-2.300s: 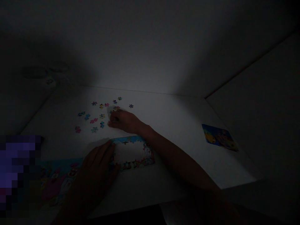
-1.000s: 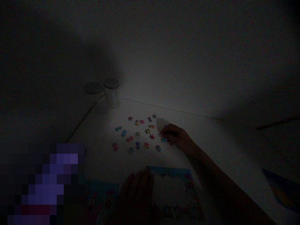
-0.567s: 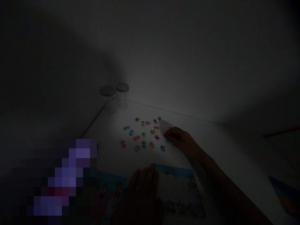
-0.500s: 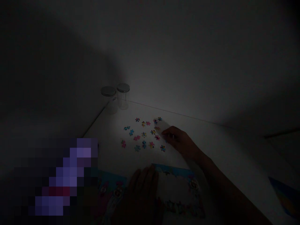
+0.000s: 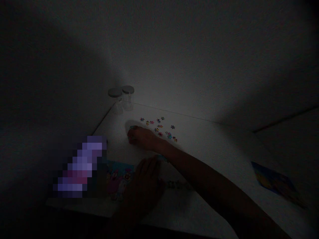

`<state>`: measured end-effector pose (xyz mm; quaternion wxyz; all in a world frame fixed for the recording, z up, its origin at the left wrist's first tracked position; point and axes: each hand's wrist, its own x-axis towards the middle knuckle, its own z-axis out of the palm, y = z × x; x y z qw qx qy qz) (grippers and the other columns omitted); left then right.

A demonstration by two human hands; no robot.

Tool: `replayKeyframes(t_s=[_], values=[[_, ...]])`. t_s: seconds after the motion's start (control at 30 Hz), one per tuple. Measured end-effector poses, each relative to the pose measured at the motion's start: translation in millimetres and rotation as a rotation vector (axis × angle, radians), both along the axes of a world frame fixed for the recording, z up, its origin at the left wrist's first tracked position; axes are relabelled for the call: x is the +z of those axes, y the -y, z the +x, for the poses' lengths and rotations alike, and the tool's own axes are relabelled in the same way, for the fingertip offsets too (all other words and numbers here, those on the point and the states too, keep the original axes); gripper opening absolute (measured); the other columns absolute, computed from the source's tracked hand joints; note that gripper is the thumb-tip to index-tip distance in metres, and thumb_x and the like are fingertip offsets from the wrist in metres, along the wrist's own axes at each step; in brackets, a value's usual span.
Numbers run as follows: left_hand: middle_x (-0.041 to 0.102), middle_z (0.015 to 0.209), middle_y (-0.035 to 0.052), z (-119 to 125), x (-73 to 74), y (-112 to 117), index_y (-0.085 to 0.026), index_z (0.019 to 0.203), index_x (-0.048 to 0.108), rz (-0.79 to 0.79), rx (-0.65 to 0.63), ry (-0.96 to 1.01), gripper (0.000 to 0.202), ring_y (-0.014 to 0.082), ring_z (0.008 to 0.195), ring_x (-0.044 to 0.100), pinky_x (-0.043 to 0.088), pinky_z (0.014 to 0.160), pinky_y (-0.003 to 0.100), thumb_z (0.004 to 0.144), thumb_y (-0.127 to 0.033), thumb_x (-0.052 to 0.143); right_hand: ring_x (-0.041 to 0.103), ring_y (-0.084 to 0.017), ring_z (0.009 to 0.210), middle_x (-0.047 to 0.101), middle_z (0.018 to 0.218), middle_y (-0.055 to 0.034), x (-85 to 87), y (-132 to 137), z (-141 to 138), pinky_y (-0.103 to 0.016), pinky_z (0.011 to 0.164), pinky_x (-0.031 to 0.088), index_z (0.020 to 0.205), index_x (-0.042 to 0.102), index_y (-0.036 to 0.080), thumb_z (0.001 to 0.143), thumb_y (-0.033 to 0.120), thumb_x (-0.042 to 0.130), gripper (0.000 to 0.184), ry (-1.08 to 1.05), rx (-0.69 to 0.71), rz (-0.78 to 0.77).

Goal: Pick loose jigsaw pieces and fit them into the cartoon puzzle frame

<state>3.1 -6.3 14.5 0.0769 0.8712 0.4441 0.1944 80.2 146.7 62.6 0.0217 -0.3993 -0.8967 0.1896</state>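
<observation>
Dim light, but readable. My right hand [image 5: 141,137] is down at the left side of the loose puzzle pieces [image 5: 160,134], fingers curled in and pointing left; can't tell if there's a piece in the grip, as my knuckles block the view. One bluish piece [image 5: 132,127] shows just past those fingers. The other pieces lie scattered beyond my right wrist, mixed pink, yellow and blue, on the white table [image 5: 211,146]. My left hand [image 5: 147,176] is palm down, fingers extended and close together, not clenched; can't see under the palm. It sits between the printed picture [image 5: 121,179] on its left and the puzzle frame [image 5: 174,184] on its right, overlapping both from this angle. My right forearm [image 5: 196,172] crosses over the frame, so only a bit of blue top border and part of the bottom edge show. Two clear jars [image 5: 128,99] with grey lids stand side by side at the far left corner, near the wall [image 5: 161,73]. Blue card [image 5: 276,182] lies well apart at far right. Pixelated purple patch [image 5: 84,162] at left; can't tell what it is.
</observation>
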Motion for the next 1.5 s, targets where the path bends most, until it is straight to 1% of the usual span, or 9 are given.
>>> replayKeyframes(t_s=[0.2,0.27,0.37,0.47,0.57,0.7,0.9,1.3,1.5], values=[[0.051,0.137,0.0168,1.1,-8.4,-0.5,-0.008,0.131,0.049,0.11,-0.045,-0.045,0.045,0.0298,0.124,0.047,0.043,0.103,0.047,0.094,-0.032,0.042,0.058,-0.014,0.082,0.063,0.09,-0.0051,14.6,2.4,16.9,-0.024,0.075,0.044,0.089,0.059,0.011,0.083,0.01,0.061,0.006,-0.225,0.09,-0.183],[0.05,0.138,0.0169,1.0,-12.3,-2.1,-0.008,0.13,0.05,0.148,-0.058,-0.042,0.045,0.0303,0.124,0.047,0.043,0.102,0.047,0.094,-0.034,0.042,0.057,-0.011,0.082,0.062,0.089,-0.0018,20.4,18.0,49.3,-0.022,0.074,0.044,0.09,0.057,0.013,0.086,0.016,0.062,0.008,-0.397,0.064,-0.242],[0.052,0.135,0.016,-1.3,-15.8,-4.2,-0.012,0.13,0.05,0.206,-0.068,-0.02,0.043,0.0302,0.123,0.048,0.041,0.102,0.05,0.094,-0.035,0.042,0.056,-0.011,0.078,0.06,0.086,-0.0004,25.4,60.5,113.5,-0.024,0.071,0.045,0.087,0.058,0.014,0.083,0.021,0.065,0.011,-0.588,-0.154,-0.307],[0.057,0.13,0.0127,-4.7,-13.0,-2.8,-0.017,0.127,0.053,0.275,-0.109,0.006,0.036,0.0279,0.12,0.051,0.035,0.107,0.054,0.095,-0.029,0.044,0.054,-0.011,0.07,0.06,0.08,0.0006,18.7,101.6,168.7,-0.024,0.066,0.044,0.091,0.061,0.015,0.086,0.022,0.06,0.009,-0.546,-0.303,-0.476],[0.062,0.12,0.0094,-1.3,-3.3,4.3,-0.019,0.12,0.058,0.32,-0.21,0.042,0.028,0.0243,0.109,0.056,0.042,0.098,0.044,0.094,-0.02,0.048,0.057,-0.012,0.074,0.063,0.084,-0.001,3.0,123.0,194.9,-0.025,0.067,0.044,0.095,0.064,0.016,0.086,0.02,0.059,0.011,-0.499,-0.319,-0.532],[0.065,0.107,0.0068,24.0,10.2,21.1,-0.018,0.117,0.059,0.289,-0.355,0.093,0.03,0.0195,0.094,0.058,0.044,0.087,0.036,0.095,-0.014,0.04,0.06,-0.012,0.077,0.067,0.087,-0.0024,-13.2,126.6,200.2,-0.025,0.068,0.046,0.093,0.065,0.016,0.083,0.018,0.06,0.011,-0.586,-0.324,-0.604],[0.065,0.108,0.0063,58.3,8.7,35.3,-0.016,0.121,0.056,0.125,-0.325,0.032,0.031,0.0202,0.092,0.057,0.044,0.08,0.034,0.096,-0.016,0.038,0.057,-0.009,0.065,0.064,0.08,0.0004,-18.8,127.8,203.9,-0.023,0.063,0.046,0.092,0.066,0.015,0.082,0.017,0.061,0.011,-0.667,-0.308,-0.698],[0.062,0.109,0.0063,58.0,5.1,31.6,-0.017,0.122,0.056,0.091,-0.323,0.018,0.03,0.022,0.095,0.054,0.04,0.084,0.039,0.096,-0.018,0.043,0.054,-0.006,0.059,0.062,0.076,0.0018,-20.4,132.3,202.3,-0.023,0.064,0.043,0.089,0.065,0.013,0.081,0.004,0.059,0.013,-0.596,-0.233,-0.559],[0.062,0.109,0.0063,57.8,4.5,32.6,-0.017,0.121,0.058,0.09,-0.302,0.019,0.029,0.0218,0.095,0.053,0.04,0.085,0.038,0.095,-0.018,0.045,0.055,-0.009,0.07,0.062,0.079,0.0013,-19.1,133.9,203.6,-0.022,0.068,0.041,0.086,0.064,0.015,0.079,0.004,0.06,0.014,-0.524,-0.221,-0.446]])
